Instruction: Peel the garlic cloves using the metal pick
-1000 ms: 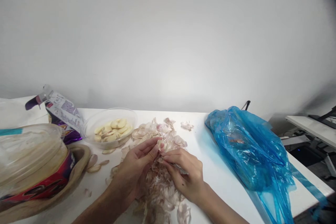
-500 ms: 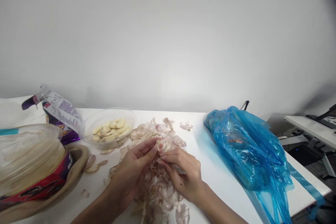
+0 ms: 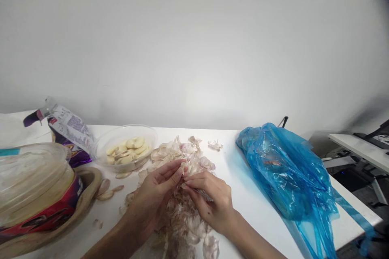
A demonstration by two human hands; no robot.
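Plain pale-grey wall (image 3: 194, 48) stands beyond one white flat table (image 3: 252, 206). One clear round plastic bowl (image 3: 124, 167) of peeled cream garlic cloves (image 3: 135, 142), their number unclear through overlap, sits far left of one heap of papery pinkish-white garlic skins (image 3: 193, 220). Three unpeeled tan garlic cloves (image 3: 103, 186) cluster left; one crumpled blue plastic bag (image 3: 282, 178) lies right. Both forearms reach in from the near side, hands meeting above the heap: the left hand (image 3: 154, 188) pinches one small pale garlic piece (image 3: 183, 166), mostly hidden; the right hand (image 3: 211, 198), knuckles up, has thumb and forefinger pressed together just beside it. Whether they grip skin, I cannot tell.
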